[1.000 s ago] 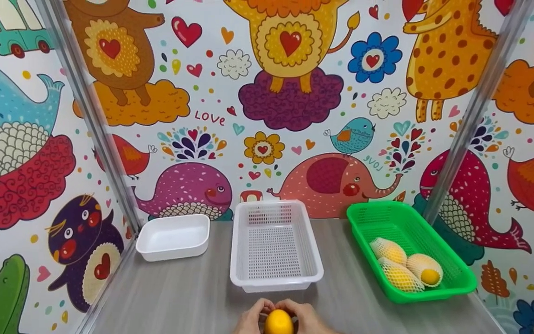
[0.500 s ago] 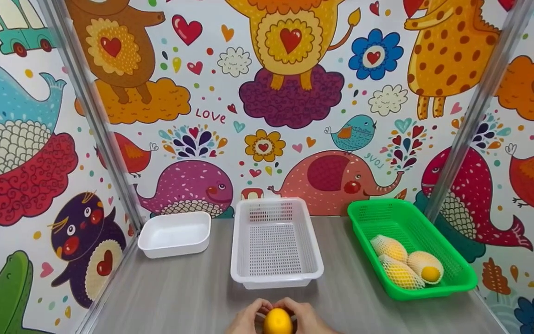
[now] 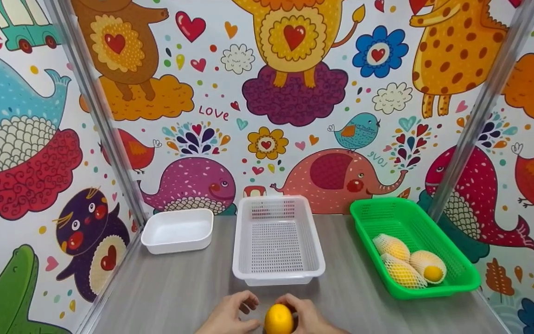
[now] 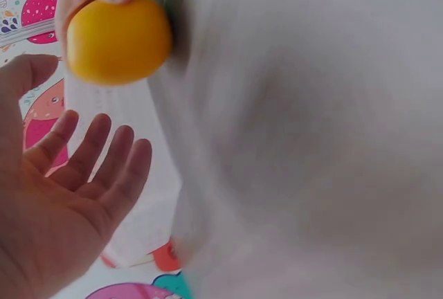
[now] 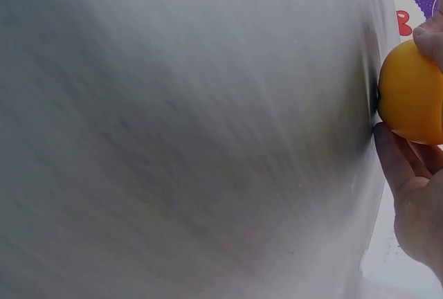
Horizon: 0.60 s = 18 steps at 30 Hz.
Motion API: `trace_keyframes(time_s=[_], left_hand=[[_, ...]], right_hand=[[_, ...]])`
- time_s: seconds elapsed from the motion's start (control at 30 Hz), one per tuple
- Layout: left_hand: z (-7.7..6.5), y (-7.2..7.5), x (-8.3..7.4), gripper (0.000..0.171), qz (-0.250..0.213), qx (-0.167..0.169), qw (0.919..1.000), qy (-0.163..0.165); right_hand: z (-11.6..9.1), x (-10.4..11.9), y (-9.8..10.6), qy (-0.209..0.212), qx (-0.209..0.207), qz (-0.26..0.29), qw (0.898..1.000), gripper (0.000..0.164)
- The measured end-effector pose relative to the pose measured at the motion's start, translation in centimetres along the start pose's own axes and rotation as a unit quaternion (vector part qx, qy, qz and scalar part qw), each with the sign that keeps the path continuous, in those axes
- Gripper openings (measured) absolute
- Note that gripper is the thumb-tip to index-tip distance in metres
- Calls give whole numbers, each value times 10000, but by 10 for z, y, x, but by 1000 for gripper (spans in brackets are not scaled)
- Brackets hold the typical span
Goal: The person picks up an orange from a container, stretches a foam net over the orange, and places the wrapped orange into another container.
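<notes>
A smooth yellow-orange oval fruit (image 3: 279,319) is at the near edge of the table, in front of the white basket. My right hand (image 3: 309,316) holds it from the right side. In the right wrist view, thumb and fingers lie around the fruit (image 5: 412,95), close to the table surface. My left hand (image 3: 231,315) is to the left of the fruit, apart from it. Its fingers are spread and loosely bent with nothing in them, and the left wrist view shows the bare palm (image 4: 62,223).
A white perforated basket (image 3: 320,269) stands just beyond the hands. A small white tub (image 3: 176,246) is at the back left. At the right, a green basket (image 3: 468,280) contains several yellow fruits (image 3: 406,273) in white foam nets. Patterned walls (image 3: 211,55) enclose the grey table (image 3: 165,287).
My left hand has let go of the fruit and moved left, its fingers opening. My right hand still holds the fruit in about the same place. The head view has shifted slightly.
</notes>
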<state>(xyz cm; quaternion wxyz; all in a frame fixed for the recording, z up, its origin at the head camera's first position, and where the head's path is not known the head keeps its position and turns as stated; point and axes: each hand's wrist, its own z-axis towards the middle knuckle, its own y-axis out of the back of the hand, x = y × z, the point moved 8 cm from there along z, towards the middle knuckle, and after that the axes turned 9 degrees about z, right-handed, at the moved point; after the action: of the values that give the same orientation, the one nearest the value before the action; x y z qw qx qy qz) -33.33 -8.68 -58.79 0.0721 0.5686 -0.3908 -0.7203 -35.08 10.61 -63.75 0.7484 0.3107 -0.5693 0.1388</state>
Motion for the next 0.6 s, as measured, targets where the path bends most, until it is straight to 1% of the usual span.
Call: trace_keyframes(time_s=[0.07, 0.13, 0.2, 0.3, 0.43, 0.5, 0.53, 0.6], left_hand=[[-1, 11, -5, 25, 224, -142, 9995, -150], [-2, 23, -11, 23, 448, -358, 9977, -361], [-3, 35, -16, 22, 707, -611, 9941, -553], [-4, 53, -21, 18, 981, -932, 9886, -664], [-1, 75, -22, 14, 1275, -1201, 9828, -579], [2, 87, -22, 13, 1463, -1350, 9786, -514], [3, 93, -22, 13, 1587, -1444, 9755, -488], [6, 104, -23, 13, 1809, -1629, 9690, -426]], right_hand=[[0, 0, 0, -67, 10, 47, 10000, 57], [1, -1, 0, -106, 21, 60, 9999, 58], [1, -2, 0, -149, 27, 123, 9998, 57], [1, -4, 0, -151, 43, 174, 9997, 56], [1, -4, 0, -84, 56, 183, 9998, 54], [1, -4, 0, -65, 74, 185, 9998, 53], [2, -4, 0, -8, 121, 89, 9999, 53], [1, -7, 0, -182, 155, 176, 9996, 52]])
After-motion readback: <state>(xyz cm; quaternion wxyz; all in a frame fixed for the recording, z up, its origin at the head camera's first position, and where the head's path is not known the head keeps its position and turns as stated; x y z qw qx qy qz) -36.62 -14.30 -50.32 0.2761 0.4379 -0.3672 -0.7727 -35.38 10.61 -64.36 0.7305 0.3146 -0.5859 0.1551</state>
